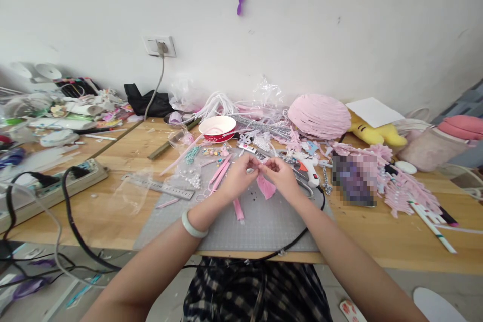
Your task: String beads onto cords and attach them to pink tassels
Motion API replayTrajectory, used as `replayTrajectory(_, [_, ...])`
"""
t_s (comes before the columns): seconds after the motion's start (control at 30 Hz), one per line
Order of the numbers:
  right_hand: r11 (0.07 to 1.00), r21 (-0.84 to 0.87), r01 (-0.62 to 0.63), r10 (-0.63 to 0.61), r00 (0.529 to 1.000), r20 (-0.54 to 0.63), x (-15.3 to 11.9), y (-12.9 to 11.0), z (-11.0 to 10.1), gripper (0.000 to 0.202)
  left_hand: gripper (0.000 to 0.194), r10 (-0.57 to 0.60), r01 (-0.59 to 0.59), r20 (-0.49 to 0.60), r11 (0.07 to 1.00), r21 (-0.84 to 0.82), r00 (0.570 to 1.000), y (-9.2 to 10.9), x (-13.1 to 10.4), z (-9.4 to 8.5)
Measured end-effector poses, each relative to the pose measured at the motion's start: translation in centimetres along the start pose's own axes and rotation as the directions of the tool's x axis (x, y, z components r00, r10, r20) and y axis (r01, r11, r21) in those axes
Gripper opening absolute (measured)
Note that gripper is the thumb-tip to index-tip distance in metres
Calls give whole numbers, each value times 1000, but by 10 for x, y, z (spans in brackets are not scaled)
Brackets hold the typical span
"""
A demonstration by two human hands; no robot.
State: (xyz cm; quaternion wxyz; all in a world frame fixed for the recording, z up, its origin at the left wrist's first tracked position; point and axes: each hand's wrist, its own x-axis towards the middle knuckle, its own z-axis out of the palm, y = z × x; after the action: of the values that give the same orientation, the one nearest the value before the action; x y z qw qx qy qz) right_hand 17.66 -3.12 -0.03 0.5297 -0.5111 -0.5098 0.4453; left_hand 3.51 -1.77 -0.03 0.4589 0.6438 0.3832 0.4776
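My left hand [241, 175] and my right hand [279, 177] meet fingertip to fingertip above the grey cutting mat [264, 234]. Both are closed in a pinch at the top of a pink, petal-shaped piece [266, 187] of thin material, which hangs below my right fingers. Exactly where each fingertip grips it is hidden. A narrow pink strip [238, 210] lies on the mat under my left hand. Pink-handled tweezers [220, 173] rest left of that hand. Just right of my right hand lies a white glue gun [311, 170] with an orange trigger.
A metal ruler [166, 187] and bags of beads [191, 178] lie to the left. Behind stand a red-and-white bowl [218, 130] and a pink round bundle [320, 115]. A phone [353, 180] lies right. A black cable [302, 234] crosses the mat; a power strip [94, 173] sits far left.
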Motion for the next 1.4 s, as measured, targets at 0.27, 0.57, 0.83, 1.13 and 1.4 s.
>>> replayTrajectory(0.27, [991,58,-125,120,990,71,0,-2,1,22,10,-1,2,-49,1000,25,999,-1,-2,3])
replayTrajectory(0.57, [971,180,-158,141,984,106,0,-4,1,15,13,-152,138,-61,972,-192,986,1,1,2])
replayTrajectory(0.83, [945,257,-200,160,973,168,2,-6,-2,15,7,-231,253,104,897,-362,967,-8,8,-1])
replayTrajectory(1.13, [968,208,-137,123,989,79,1,-1,2,15,17,-141,149,59,974,-173,988,0,5,0])
replayTrajectory(1.4, [990,100,-95,89,994,58,0,0,4,19,15,-87,90,75,995,-32,993,2,4,-3])
